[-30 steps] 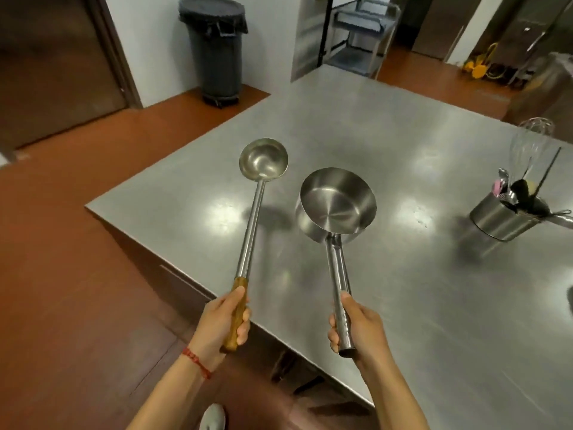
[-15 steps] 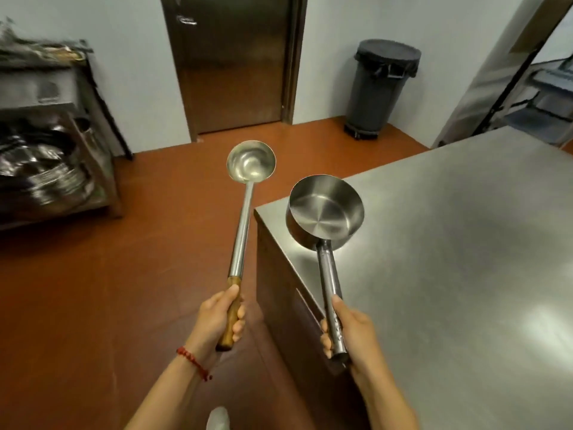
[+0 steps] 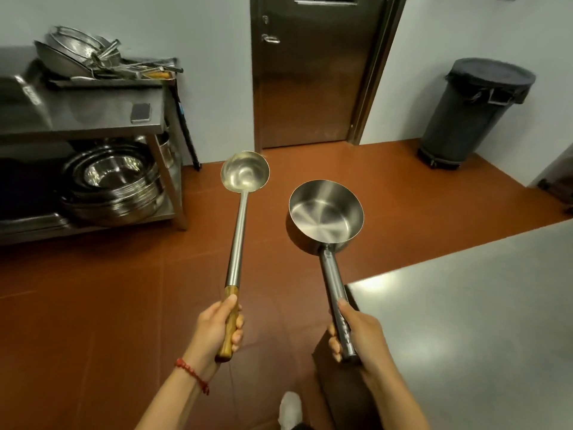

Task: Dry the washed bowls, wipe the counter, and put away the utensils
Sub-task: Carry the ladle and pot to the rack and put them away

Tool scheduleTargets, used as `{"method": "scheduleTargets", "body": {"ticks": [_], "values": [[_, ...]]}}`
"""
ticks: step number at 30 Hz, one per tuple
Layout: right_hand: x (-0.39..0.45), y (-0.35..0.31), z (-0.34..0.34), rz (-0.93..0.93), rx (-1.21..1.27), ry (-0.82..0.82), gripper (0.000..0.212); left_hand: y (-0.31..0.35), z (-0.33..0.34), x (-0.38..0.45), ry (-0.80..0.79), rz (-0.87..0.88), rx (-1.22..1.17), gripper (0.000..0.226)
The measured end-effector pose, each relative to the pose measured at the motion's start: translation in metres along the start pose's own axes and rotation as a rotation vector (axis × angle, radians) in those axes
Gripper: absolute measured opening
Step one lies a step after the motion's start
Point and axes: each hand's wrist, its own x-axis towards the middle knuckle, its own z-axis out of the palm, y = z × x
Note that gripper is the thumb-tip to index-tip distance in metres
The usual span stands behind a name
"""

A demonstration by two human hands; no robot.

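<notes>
Now the left hand (image 3: 217,328) is squeezing tight around the wooden end of a long ladle (image 3: 243,193), and its shiny cup is pointing up toward twelve o'clock. The right hand (image 3: 356,333) is gripping the metal handle of a small saucepan (image 3: 325,212) — the pan is sitting in the air at about one o'clock from the ladle's cup, not touching it. Both are hanging over the red floor (image 3: 93,305). A steel counter (image 3: 465,321) is showing at four o'clock. At ten o'clock, a metal shelf rack (image 3: 102,125) is holding stacked bowls (image 3: 114,187) — low down.
</notes>
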Motion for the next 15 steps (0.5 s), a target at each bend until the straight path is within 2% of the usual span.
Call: {"method": "scheduleTargets", "body": {"ticks": [15], "values": [[0.280, -0.176, 0.080, -0.027, -0.093, -0.083, 0.036, 0.147, 0.068, 0.256, 0.117, 0.065, -0.048, 0.025]]}}
